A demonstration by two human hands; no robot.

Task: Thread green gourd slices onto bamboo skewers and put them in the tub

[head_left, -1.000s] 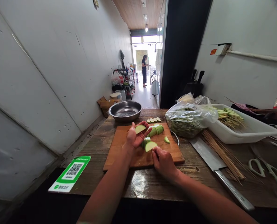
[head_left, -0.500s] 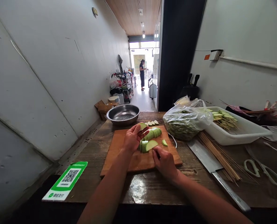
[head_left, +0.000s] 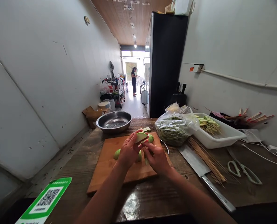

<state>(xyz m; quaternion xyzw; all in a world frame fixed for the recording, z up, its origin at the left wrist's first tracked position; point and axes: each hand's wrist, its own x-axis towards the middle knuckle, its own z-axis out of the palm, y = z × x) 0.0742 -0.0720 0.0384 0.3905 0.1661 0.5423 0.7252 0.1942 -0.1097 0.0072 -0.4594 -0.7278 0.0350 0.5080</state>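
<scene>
In my left hand [head_left: 131, 147] is a half-round slice of pale green squash [head_left: 141, 137], held up above the wooden cutting board [head_left: 101, 168]. My right hand [head_left: 155, 155] is closed in a pinch close by the slice; a short bit of a thin stick like a bamboo skewer [head_left: 142, 143] shows at its fingertips, mostly hidden. Cut squash [head_left: 117, 154] lies on the board, partly behind my hands. More slices [head_left: 148, 128] rest beyond the board's far edge.
A steel basin [head_left: 114, 122] stands at the back left. On the right are a bag of greens [head_left: 173, 130], a white tray [head_left: 219, 141] with skewered slices, loose skewers [head_left: 205, 158], a cleaver [head_left: 196, 161] and scissors [head_left: 243, 169]. A person [head_left: 134, 81] stands far off.
My right hand has moved up and left from the slices on the board to the slice in my left hand. The view has shifted, with more ceiling showing.
</scene>
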